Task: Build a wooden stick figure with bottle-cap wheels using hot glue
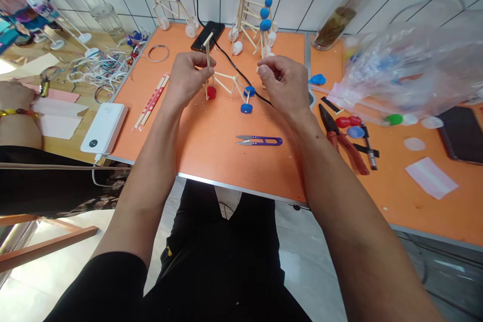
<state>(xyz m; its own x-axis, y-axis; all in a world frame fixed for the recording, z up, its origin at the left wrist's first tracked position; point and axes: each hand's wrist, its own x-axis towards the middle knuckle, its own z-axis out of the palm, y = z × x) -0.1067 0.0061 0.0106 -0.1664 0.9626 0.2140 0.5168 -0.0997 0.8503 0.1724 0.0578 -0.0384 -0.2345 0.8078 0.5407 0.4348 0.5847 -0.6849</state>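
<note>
My left hand (195,74) pinches the upright of a small model bicycle (226,76) made of thin wooden sticks, with bottle caps at its ends. One red cap (211,92) sits below my left fingers, and two blue caps (246,108) are at the model's right end. To the right of the model, my right hand (281,78) is closed, thumb and forefinger pressed together. A tiny whitish bit shows at those fingertips, too small to name. Purple thread snips (264,141) lie on the orange table (234,166) in front of the model.
Similar stick models (251,20) stand by the wall, with a black phone (208,35) and cable. Chopsticks (151,102) and a power bank (104,128) lie left; pliers (341,141) and a plastic bag (411,65) right. Another person's arm (17,115) is far left.
</note>
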